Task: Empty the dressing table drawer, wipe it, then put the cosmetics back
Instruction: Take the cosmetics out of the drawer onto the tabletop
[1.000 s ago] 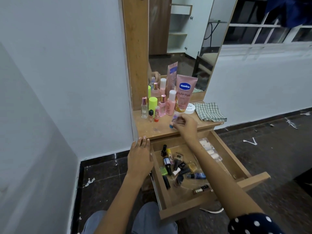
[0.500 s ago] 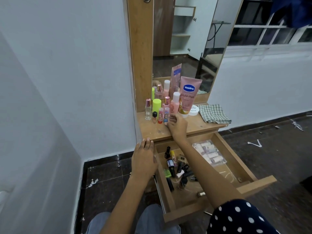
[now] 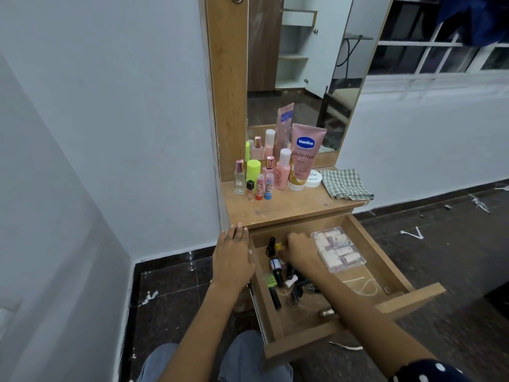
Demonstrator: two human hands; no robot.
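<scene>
The wooden drawer (image 3: pixel 298 340) of the dressing table stands pulled out. Several small dark bottles and tubes (image 3: pixel 276 268) lie in its left half, and a clear bag of small pink items (image 3: pixel 340 250) lies at the back right. My right hand (image 3: pixel 300 250) reaches into the drawer's back, fingertips at a small yellow item (image 3: pixel 278 246); the grip is hidden. My left hand (image 3: pixel 234 257) rests flat on the drawer's left wall by the table corner, holding nothing. Cosmetics stand on the tabletop (image 3: pixel 289 206): a pink Vaseline tube (image 3: pixel 304 153) and a blue-based lip balm (image 3: pixel 269 186).
A green checked cloth (image 3: pixel 345 183) lies folded at the tabletop's right end. The mirror (image 3: pixel 297 64) rises behind the bottles. A white wall is close on the left. Dark floor tiles with white scraps (image 3: pixel 411 232) spread to the right. My knees are below the drawer.
My right hand set the blue-based lip balm upright among the bottles on the tabletop, let go, and dropped into the back of the drawer. The left hand stayed put.
</scene>
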